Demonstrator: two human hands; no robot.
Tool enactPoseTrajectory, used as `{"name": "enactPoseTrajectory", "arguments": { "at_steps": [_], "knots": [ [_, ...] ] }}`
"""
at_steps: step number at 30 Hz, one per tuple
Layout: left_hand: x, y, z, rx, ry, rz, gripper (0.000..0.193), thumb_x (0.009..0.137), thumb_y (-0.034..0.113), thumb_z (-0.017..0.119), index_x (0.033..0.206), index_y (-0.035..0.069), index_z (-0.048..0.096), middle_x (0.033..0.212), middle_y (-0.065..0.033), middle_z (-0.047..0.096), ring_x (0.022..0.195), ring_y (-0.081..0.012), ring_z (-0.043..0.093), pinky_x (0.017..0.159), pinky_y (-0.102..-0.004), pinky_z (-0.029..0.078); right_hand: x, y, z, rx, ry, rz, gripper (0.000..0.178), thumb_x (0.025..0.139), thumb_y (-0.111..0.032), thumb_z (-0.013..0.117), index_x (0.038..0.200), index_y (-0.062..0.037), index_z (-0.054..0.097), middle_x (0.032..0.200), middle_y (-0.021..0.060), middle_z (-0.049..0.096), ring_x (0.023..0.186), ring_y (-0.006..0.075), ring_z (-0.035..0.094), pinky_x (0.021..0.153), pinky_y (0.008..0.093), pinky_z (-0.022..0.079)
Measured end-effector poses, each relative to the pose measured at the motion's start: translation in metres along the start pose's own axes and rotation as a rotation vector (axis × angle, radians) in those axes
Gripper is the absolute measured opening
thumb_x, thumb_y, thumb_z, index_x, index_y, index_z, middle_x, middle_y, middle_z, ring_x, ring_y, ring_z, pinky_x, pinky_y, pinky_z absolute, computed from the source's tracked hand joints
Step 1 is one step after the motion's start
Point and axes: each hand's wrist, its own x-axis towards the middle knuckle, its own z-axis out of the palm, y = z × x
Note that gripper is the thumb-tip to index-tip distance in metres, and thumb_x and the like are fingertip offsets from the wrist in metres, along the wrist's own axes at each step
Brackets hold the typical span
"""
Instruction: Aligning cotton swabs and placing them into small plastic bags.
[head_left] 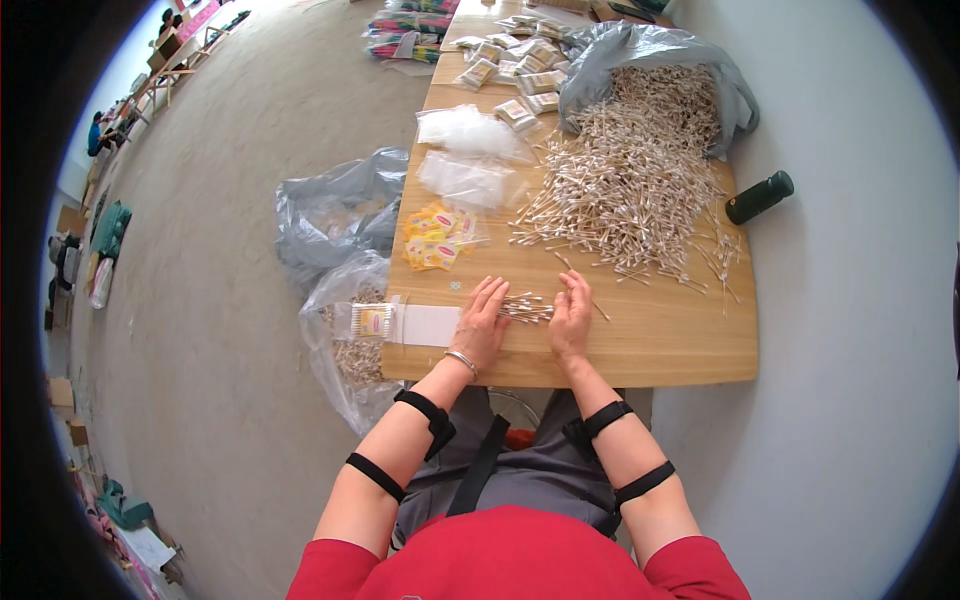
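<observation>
Left hand [484,322], right hand [571,318], both unclenched; one swab bundle [526,309] between; one bottle [760,198].

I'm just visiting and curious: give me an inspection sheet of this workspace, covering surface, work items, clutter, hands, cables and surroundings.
Surface: wooden table, partly covered.
Work items: small bunch of cotton swabs between the hands; large loose pile of swabs spilling from a gray bag.
Clutter: clear plastic sleeves, yellow cards, filled packets; dark green bottle by the right edge.
Hands: left hand at the bunch's left end, right hand at its right; exact grip unclear.
Cables: nothing seen.
Surroundings: gray floor; plastic bags left of the table.
</observation>
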Motion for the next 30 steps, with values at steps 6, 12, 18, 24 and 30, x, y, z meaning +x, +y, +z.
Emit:
{"name": "enactPoseTrajectory", "arguments": {
  "at_steps": [6,12,18,24,30],
  "knots": [
    [0.004,-0.003,0.001,-0.028,-0.027,0.039,0.047,0.079,0.002,0.062,0.124,0.003,0.051,0.128,-0.0133,0.052,0.126,-0.0308,0.042,0.103,-0.0393,0.038,-0.016,-0.004,0.015,0.125,-0.083,-0.024,0.040,0.083,0.000,0.047,0.123,0.0030,0.047,0.135,0.0202,0.040,0.127,0.0355,0.037,0.107,0.0403,0.029],
    [0.000,-0.011,0.005,-0.059,0.056,0.026,0.033,0.082,0.001,0.059,0.115,0.004,0.059,0.117,-0.0128,0.060,0.120,-0.0306,0.049,0.098,-0.0388,0.043,-0.018,-0.001,-0.002,-0.352,-0.241,-0.253,0.051,0.081,-0.001,0.050,0.131,0.0033,0.040,0.142,0.0206,0.033,0.134,0.0356,0.029,0.111,0.0424,0.024],
    [0.004,-0.007,0.006,-0.099,0.127,-0.011,0.026,0.086,0.002,0.056,0.111,0.004,0.062,0.111,-0.0132,0.064,0.114,-0.0295,0.055,0.093,-0.0377,0.047,-0.027,-0.005,0.002,-0.638,-0.401,-0.330,0.068,0.086,-0.022,0.054,0.141,0.0028,0.025,0.149,0.0193,0.021,0.140,0.0324,0.016,0.114,0.0448,0.016],
    [0.005,-0.006,0.006,-0.385,0.265,-0.249,0.031,0.091,0.001,0.049,0.121,0.004,0.055,0.112,-0.0178,0.063,0.108,-0.0299,0.060,0.089,-0.0346,0.048,-0.021,-0.013,0.007,-0.814,-0.638,-0.364,0.085,0.086,-0.047,0.053,0.145,0.0026,0.017,0.152,0.0195,0.014,0.143,0.0300,0.009,0.115,0.0456,0.007],
    [0.003,-0.014,0.012,-0.372,0.423,-0.231,0.037,0.090,-0.004,0.044,0.126,0.003,0.050,0.114,-0.0189,0.063,0.108,-0.0284,0.061,0.089,-0.0334,0.048,-0.001,-0.014,0.012,-0.896,-0.609,-0.372,0.092,0.084,-0.058,0.050,0.144,0.0024,0.017,0.152,0.0200,0.013,0.143,0.0306,0.007,0.115,0.0450,0.005]
  ]
}}
